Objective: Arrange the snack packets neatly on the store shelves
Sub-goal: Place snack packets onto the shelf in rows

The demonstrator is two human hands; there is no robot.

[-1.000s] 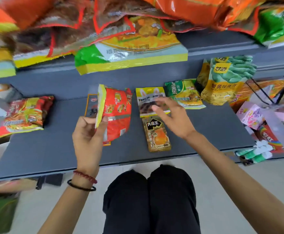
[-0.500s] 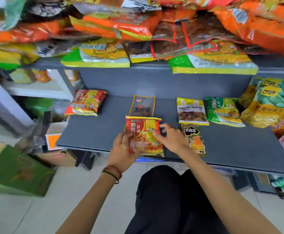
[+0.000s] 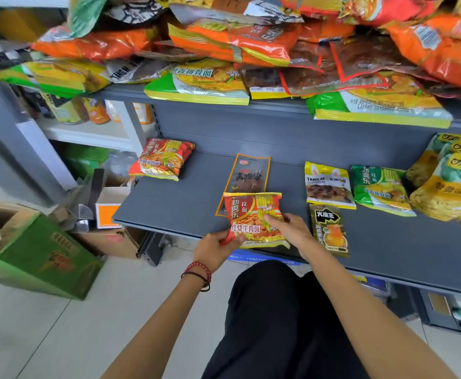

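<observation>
Head view, red noodle packet (image 3: 252,217), yellow-edged, flat

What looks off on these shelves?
Upper-shelf packets are heaped in a jumble, criss-crossed, several overhanging the front edge. On the lower shelf the red noodle packet, held by left hand and right hand, overlaps the near end of the dark orange-edged packet, which lies slightly tilted.

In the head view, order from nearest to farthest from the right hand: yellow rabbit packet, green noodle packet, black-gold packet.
1. black-gold packet, beside the right hand.
2. yellow rabbit packet, behind that.
3. green noodle packet, farther right.
</observation>
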